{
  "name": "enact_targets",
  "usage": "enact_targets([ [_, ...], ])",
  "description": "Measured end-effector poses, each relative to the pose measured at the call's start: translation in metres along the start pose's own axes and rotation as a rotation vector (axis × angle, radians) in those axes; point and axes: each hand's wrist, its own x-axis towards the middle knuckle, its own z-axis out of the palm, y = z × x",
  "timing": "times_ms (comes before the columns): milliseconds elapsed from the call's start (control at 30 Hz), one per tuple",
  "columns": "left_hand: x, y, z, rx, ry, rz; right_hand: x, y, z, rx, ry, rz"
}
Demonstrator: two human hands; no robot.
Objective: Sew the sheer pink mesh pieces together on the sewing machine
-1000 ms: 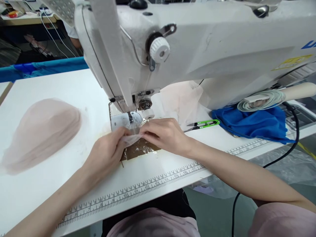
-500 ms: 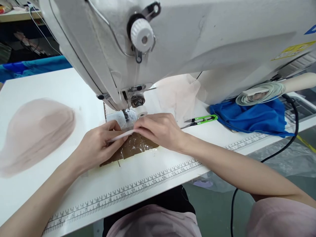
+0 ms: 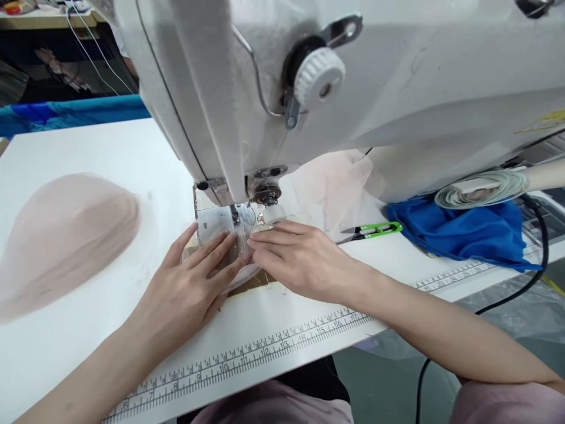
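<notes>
My left hand (image 3: 194,282) lies flat, fingers stretched out, pressing a small sheer pale piece of fabric (image 3: 243,272) onto the bed of the white sewing machine (image 3: 353,88). My right hand (image 3: 295,259) rests beside it, fingers extended toward the presser foot (image 3: 236,215), fingertips on the same fabric piece. The needle plate (image 3: 212,222) sits just beyond my left fingertips. The fabric is mostly hidden under both hands.
A stack of pinkish sheer fabric pieces (image 3: 66,235) lies at the left of the white table (image 3: 110,159). Green thread snips (image 3: 373,229) lie right of my right hand, by a blue cloth (image 3: 463,232). A printed ruler (image 3: 273,347) runs along the table's front edge. A black cable (image 3: 507,300) hangs at right.
Both hands were pinching the folded fabric piece up between them. Now they have flattened out and pushed it forward onto the machine bed, close to the presser foot.
</notes>
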Motion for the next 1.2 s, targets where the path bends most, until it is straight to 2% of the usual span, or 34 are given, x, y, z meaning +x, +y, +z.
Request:
enact_targets([
  [433, 0.000, -0.003, 0.007, -0.025, 0.031, -0.049, 0.002, -0.001, 0.001, -0.010, 0.044, 0.006],
  [933, 0.008, -0.024, 0.015, 0.015, 0.068, -0.046, 0.006, 0.009, 0.018, -0.027, 0.098, 0.027],
  [1100, 0.006, -0.017, 0.014, 0.055, 0.081, -0.048, 0.004, 0.009, 0.025, 0.010, 0.119, 0.112],
  [1200, 0.004, -0.008, 0.010, 0.041, 0.129, -0.045, 0.002, 0.008, 0.028, -0.020, 0.135, 0.098],
])
